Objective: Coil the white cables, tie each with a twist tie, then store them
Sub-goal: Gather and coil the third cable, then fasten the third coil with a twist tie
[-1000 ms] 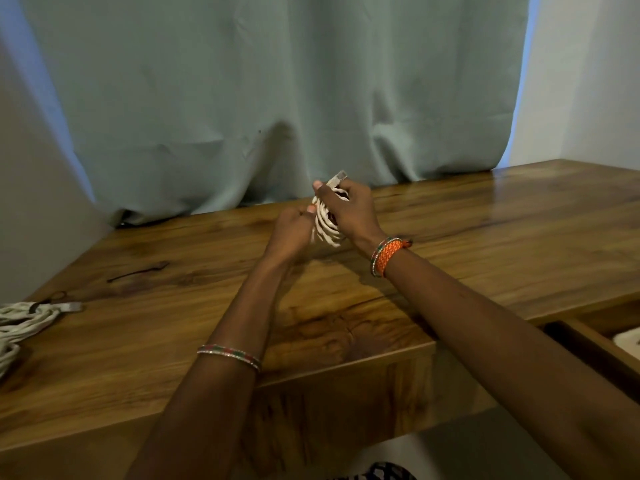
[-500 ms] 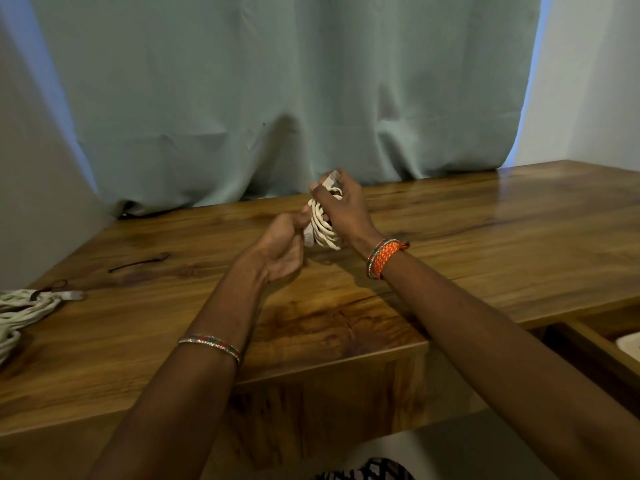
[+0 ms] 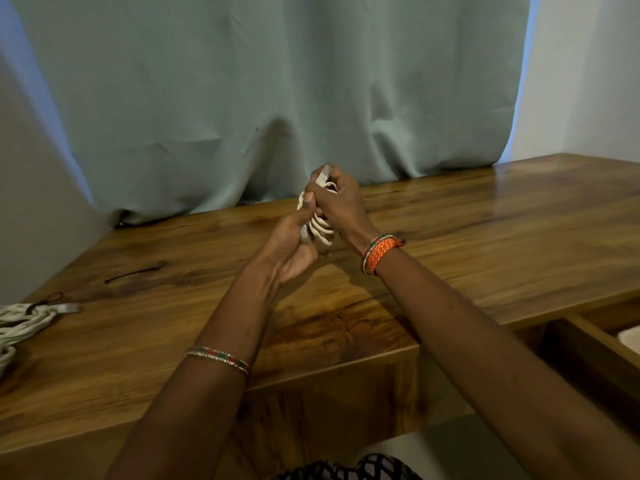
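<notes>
A coiled white cable (image 3: 321, 231) is held upright above the middle of the wooden table (image 3: 485, 237). My right hand (image 3: 341, 206) wraps around the coil from the right, and a plug end pokes out above its fingers. My left hand (image 3: 294, 244) grips the coil from the left and below, thumb pressed against the loops. A second white cable bundle (image 3: 20, 323) lies at the table's left edge. A dark twist tie (image 3: 136, 271) lies loose on the table left of my hands.
A grey-green curtain (image 3: 277, 98) hangs behind the table. An open wooden drawer (image 3: 588, 344) shows at the lower right with something white inside. Another dark tie (image 3: 48, 301) rests by the left bundle.
My left hand has turned palm-up and closed in under the coil. Both hands and the coil have risen slightly toward the curtain.
</notes>
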